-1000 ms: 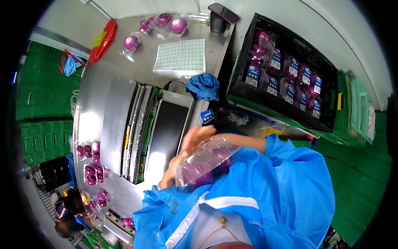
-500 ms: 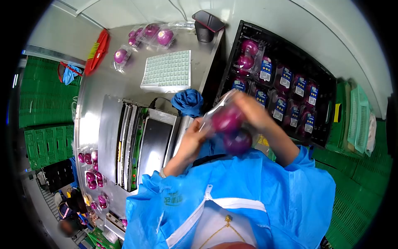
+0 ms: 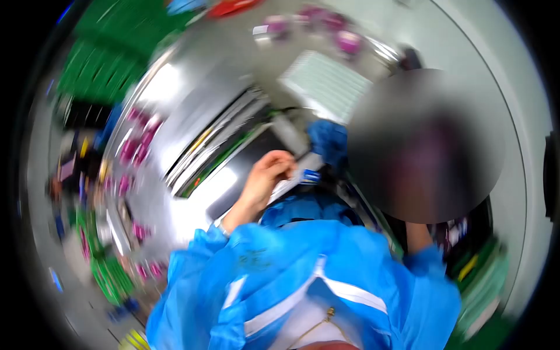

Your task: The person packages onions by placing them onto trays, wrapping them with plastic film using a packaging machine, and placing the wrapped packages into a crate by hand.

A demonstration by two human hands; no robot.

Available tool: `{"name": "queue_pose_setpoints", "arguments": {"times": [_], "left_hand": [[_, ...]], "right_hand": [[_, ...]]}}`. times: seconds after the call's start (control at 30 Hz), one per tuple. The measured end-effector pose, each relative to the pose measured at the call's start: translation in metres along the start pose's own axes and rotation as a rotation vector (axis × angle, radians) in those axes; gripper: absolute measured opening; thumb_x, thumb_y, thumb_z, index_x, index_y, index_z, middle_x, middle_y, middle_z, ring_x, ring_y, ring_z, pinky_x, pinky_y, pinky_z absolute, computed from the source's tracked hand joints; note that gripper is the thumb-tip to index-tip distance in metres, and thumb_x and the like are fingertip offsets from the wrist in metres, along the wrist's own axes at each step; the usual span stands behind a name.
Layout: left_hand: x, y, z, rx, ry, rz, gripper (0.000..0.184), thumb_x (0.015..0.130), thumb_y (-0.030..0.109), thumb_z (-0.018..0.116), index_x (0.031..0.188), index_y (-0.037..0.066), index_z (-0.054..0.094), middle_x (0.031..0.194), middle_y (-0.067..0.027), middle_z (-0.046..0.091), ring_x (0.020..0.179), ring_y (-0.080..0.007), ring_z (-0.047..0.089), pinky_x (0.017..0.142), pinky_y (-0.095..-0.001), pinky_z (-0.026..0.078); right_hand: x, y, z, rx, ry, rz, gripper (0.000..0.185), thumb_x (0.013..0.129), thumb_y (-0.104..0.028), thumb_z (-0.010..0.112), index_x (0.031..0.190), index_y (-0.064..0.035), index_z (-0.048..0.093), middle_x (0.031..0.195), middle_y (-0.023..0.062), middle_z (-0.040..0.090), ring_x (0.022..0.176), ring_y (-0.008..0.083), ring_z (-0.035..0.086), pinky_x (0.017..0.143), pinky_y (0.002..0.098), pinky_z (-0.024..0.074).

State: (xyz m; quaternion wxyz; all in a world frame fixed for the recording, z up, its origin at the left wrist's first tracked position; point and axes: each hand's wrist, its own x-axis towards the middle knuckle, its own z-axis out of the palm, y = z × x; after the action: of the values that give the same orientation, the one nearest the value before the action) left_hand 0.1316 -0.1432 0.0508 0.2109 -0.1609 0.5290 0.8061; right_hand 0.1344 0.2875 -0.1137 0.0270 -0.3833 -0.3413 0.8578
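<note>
My left hand (image 3: 267, 179) is over the edge of the metal machine (image 3: 251, 157), its fingers curled together; whether anything is between them is hidden. Just right of the fingertips is a small blue-and-white label (image 3: 310, 176), and I cannot tell whether they touch it. My right hand lies off to the right under a round grey smear; only the forearm (image 3: 417, 236) comes out below. A purplish shape shows dimly in the smear, too blurred to name. A crumpled blue cloth (image 3: 328, 142) sits beyond the left hand.
Purple onions (image 3: 349, 42) lie at the far end of the metal table (image 3: 233, 70), near a pale green gridded sheet (image 3: 326, 84). More onion packs (image 3: 137, 143) line its left side. A black crate (image 3: 483, 224) shows partly at right. Green crates (image 3: 96, 81) stand at left.
My view has swung round. My hands have parted: the left one is at the machine, no longer on the clear onion pack, and the right has gone to the right. The blue-and-white label now shows.
</note>
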Motion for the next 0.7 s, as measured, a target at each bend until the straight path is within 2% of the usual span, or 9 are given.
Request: {"name": "queue_pose_setpoints", "arguments": {"times": [0.03,0.07,0.2,0.3,0.4,0.47,0.57,0.63,0.7], "left_hand": [[-0.006,0.001,-0.015,0.005,0.041,0.036,0.008,0.093,0.009,0.058,0.101,0.007,0.059,0.093,-0.006,0.064,0.082,-0.0141,0.057,0.079,-0.0282,0.048],[-0.012,-0.004,-0.03,-0.024,0.087,0.038,0.008,0.093,0.009,0.058,0.101,0.008,0.059,0.092,-0.0054,0.064,0.081,-0.0137,0.058,0.078,-0.0281,0.048],[-0.031,-0.01,-0.09,-0.18,0.196,0.081,0.008,0.095,0.012,0.058,0.101,0.007,0.06,0.091,-0.0038,0.065,0.078,-0.0117,0.058,0.076,-0.0263,0.049],[-0.056,-0.001,-0.162,-0.17,0.26,0.204,0.011,0.095,0.015,0.059,0.102,0.007,0.06,0.092,-0.0039,0.066,0.081,-0.0116,0.061,0.074,-0.0254,0.05],[-0.107,0.007,-0.271,-0.161,0.631,0.327,0.019,0.092,0.017,0.061,0.109,0.008,0.06,0.095,-0.004,0.068,0.079,-0.011,0.062,0.073,-0.0256,0.05],[-0.153,-0.022,-0.375,-0.063,0.963,0.401,0.032,0.089,0.016,0.06,0.121,0.01,0.058,0.101,-0.0039,0.067,0.082,-0.0126,0.063,0.075,-0.0275,0.05],[-0.23,-0.079,-0.515,-0.216,1.536,0.412,0.041,0.089,0.01,0.057,0.13,0.008,0.051,0.104,-0.0069,0.065,0.082,-0.0171,0.065,0.07,-0.0302,0.05],[-0.274,-0.104,-0.59,-0.398,1.684,0.398,0.045,0.088,0.01,0.059,0.132,0.002,0.049,0.107,-0.0118,0.063,0.082,-0.0236,0.065,0.069,-0.0326,0.051],[-0.306,-0.111,-0.636,-0.455,1.718,0.313,0.041,0.09,0.016,0.058,0.129,0.005,0.053,0.111,-0.0107,0.064,0.087,-0.024,0.066,0.07,-0.0326,0.051]], "right_hand": [[-0.007,-0.005,0.008,-0.04,-0.067,0.085,0.055,0.095,-0.054,0.05,0.125,-0.008,0.058,0.119,0.0086,0.062,0.104,0.03,0.06,0.094,0.046,0.049],[-0.04,-0.017,0.037,-0.259,-0.064,0.025,0.041,0.097,-0.035,0.052,0.121,-0.0023,0.059,0.116,0.0128,0.063,0.101,0.0312,0.061,0.092,0.0423,0.0497],[-0.005,-0.025,0.025,-0.567,0.014,-0.046,0.038,0.098,-0.031,0.051,0.122,-0.0018,0.058,0.115,0.0131,0.063,0.1,0.0292,0.061,0.089,0.0401,0.0503],[0.009,-0.034,0.023,-0.835,0.182,-0.3,0.036,0.098,-0.027,0.051,0.123,-0.0015,0.057,0.115,0.0133,0.063,0.1,0.0278,0.062,0.087,0.0385,0.0508],[-0.008,-0.038,0.048,-1.087,0.319,-0.633,0.035,0.099,-0.023,0.05,0.124,-0.0011,0.057,0.115,0.0135,0.063,0.099,0.0263,0.062,0.085,0.0369,0.0512],[-0.028,-0.026,0.079,-1.225,0.3,-0.813,0.033,0.099,-0.021,0.049,0.125,-0.0009,0.056,0.115,0.0136,0.063,0.099,0.0253,0.062,0.083,0.0358,0.0515],[-0.066,0.003,0.139,-1.414,0.078,-0.925,0.032,0.099,-0.017,0.048,0.126,-0.0006,0.056,0.115,0.0138,0.062,0.098,0.0238,0.062,0.081,0.0341,0.0519],[-0.088,0.029,0.179,-1.511,-0.16,-0.983,0.031,0.1,-0.014,0.048,0.127,-0.0004,0.055,0.115,0.0139,0.062,0.098,0.0228,0.062,0.079,0.0331,0.0522],[-0.106,0.064,0.23,-1.644,-0.558,-1.202,0.026,0.097,-0.007,0.051,0.12,0.0013,0.059,0.109,0.0136,0.063,0.092,0.0216,0.062,0.077,0.0299,0.0502]]}}
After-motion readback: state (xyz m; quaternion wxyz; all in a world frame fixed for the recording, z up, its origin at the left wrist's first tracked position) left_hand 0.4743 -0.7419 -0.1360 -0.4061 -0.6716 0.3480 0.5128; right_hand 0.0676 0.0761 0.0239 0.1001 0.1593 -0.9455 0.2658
